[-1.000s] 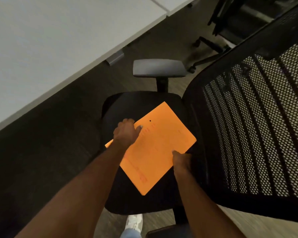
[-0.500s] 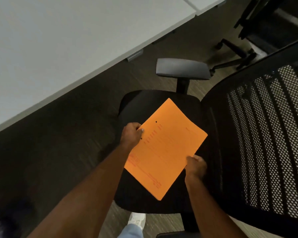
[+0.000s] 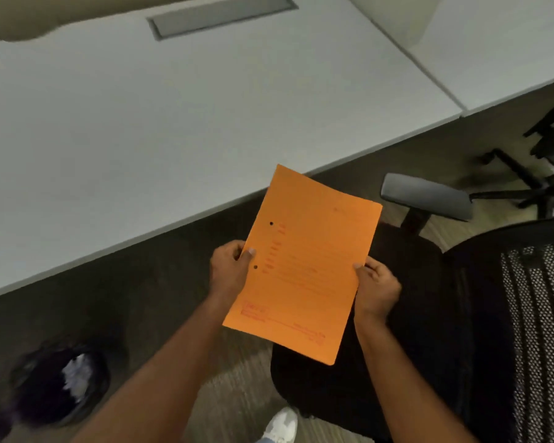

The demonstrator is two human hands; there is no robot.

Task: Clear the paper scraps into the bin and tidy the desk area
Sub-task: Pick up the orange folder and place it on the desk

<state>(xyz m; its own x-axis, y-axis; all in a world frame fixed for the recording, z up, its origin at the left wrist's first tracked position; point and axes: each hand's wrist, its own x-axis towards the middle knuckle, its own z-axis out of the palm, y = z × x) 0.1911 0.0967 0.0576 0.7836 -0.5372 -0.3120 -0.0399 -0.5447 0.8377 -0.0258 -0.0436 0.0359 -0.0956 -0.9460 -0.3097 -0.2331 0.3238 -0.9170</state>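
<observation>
An orange folder (image 3: 304,266) with two punched holes and red print is held in the air between the desk edge and the chair seat. My left hand (image 3: 231,266) grips its left edge near the holes. My right hand (image 3: 376,287) grips its right edge. A dark round bin (image 3: 42,407) stands on the floor at the lower left, with white paper scraps (image 3: 76,377) inside it.
The white desk (image 3: 141,132) fills the upper left, with a grey cable slot (image 3: 218,14) at its far side. A black office chair with seat (image 3: 406,330), mesh back (image 3: 538,330) and grey armrest (image 3: 426,196) stands at right. My white shoe (image 3: 280,425) is below.
Both hands have lifted the orange folder off the chair seat and carried it up toward the desk edge. The view has swung left, bringing the bin into sight.
</observation>
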